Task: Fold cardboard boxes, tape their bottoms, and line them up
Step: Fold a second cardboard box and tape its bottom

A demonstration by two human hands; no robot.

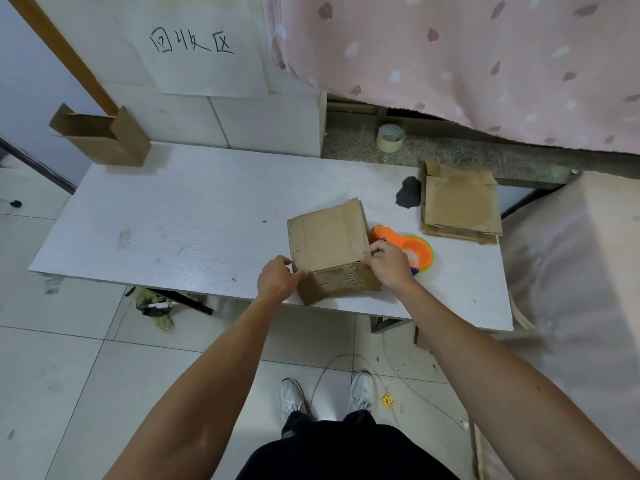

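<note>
A small brown cardboard box stands near the front edge of the white table, its flaps folded flat on top. My left hand grips its near left corner. My right hand grips its near right corner. Just right of the box lies an orange tape dispenser, partly hidden behind my right hand. A stack of flat cardboard blanks lies at the table's back right. One folded box stands open at the back left corner.
A roll of tape sits on the stone ledge behind the table. A dark lump lies beside the flat blanks. A pink curtain hangs at the back right. A covered bulk stands right of the table. Cables trail on the tiled floor.
</note>
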